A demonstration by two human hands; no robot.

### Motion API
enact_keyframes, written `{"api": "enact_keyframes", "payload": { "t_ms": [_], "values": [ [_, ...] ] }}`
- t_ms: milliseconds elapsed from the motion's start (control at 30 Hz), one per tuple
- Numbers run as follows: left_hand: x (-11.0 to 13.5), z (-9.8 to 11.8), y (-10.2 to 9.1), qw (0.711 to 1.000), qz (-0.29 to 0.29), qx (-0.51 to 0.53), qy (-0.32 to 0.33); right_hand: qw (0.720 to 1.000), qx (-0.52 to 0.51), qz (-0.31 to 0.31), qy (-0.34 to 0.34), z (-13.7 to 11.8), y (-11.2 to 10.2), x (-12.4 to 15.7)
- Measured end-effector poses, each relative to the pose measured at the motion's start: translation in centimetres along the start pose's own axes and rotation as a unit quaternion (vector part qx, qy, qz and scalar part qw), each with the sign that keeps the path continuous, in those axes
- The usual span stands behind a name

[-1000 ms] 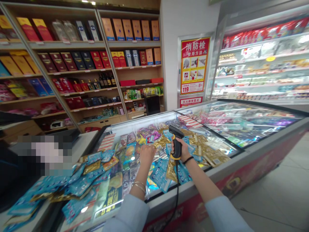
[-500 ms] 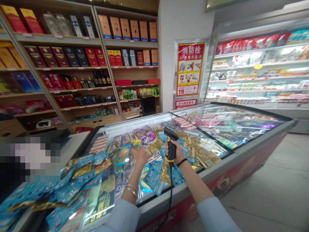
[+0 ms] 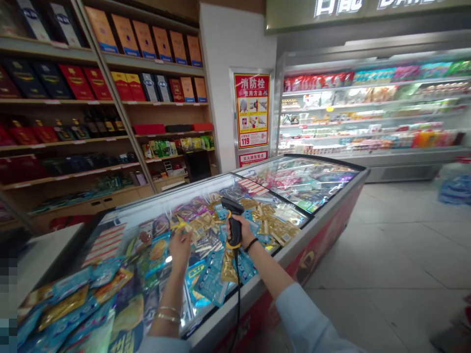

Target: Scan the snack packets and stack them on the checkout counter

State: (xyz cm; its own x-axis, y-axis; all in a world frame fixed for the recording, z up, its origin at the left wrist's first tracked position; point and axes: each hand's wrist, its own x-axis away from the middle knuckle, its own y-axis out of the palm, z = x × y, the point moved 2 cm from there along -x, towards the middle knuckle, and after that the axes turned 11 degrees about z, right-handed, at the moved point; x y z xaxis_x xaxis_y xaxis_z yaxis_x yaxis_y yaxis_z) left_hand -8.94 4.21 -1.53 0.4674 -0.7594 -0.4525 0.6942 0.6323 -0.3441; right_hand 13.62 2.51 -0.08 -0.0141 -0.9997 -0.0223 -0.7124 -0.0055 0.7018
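In my right hand (image 3: 239, 230) is a black and yellow barcode scanner (image 3: 233, 225), its head tilted up and to the left. A black cable hangs from its handle over the freezer's front edge. My left hand (image 3: 180, 249), fingers loosely bent and apart, hovers above the glass top to the left of the scanner, with no item visible in it. Blue packets (image 3: 213, 279) and gold packets (image 3: 272, 223) lie spread around and beyond the scanner. Another heap of blue and gold packets (image 3: 73, 299) lies at the lower left.
The glass-topped chest freezer (image 3: 331, 198) stretches away to the right, with bagged goods under its glass. Boxed goods fill the wooden shelves (image 3: 158, 63) behind. A lit refrigerated display (image 3: 368, 115) stands at the back right, with tiled floor (image 3: 386, 255) before it.
My view has swung to the right, bringing more of the refrigerated display and floor into sight. The scanner stays in my right hand. My left hand's fingers look more bent than before.
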Motion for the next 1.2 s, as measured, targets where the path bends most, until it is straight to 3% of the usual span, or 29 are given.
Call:
{"api": "enact_keyframes", "payload": {
  "t_ms": [167, 600, 800, 933, 1067, 1200],
  "values": [
    [0.0, 0.8, -1.1, 0.999, 0.037, 0.017, -0.015, 1.000, -0.001, -0.002, 0.007, -0.1, 0.0, 0.1],
    [0.6, 2.0, -1.6, 0.999, 0.030, 0.026, -0.025, 1.000, 0.008, 0.021, 0.014, -0.2, -0.2, 0.2],
    [0.4, 2.1, -1.8, 0.992, 0.066, 0.103, -0.020, 1.000, 0.028, -0.002, 0.000, -0.7, 1.0, 0.4],
    [-1.8, 3.2, -3.8, 0.983, 0.097, 0.157, 0.001, 0.997, 0.053, -0.043, -0.044, -2.4, 3.6, 1.3],
    [-5.2, 4.0, -7.5, 0.971, 0.129, 0.200, 0.025, 0.981, 0.106, -0.140, -0.077, -4.0, 6.9, 2.6],
    [-6.9, 3.3, -10.4, 0.961, 0.169, 0.219, 0.028, 0.953, 0.192, -0.220, -0.079, -4.0, 9.2, 2.9]
  ]
}}
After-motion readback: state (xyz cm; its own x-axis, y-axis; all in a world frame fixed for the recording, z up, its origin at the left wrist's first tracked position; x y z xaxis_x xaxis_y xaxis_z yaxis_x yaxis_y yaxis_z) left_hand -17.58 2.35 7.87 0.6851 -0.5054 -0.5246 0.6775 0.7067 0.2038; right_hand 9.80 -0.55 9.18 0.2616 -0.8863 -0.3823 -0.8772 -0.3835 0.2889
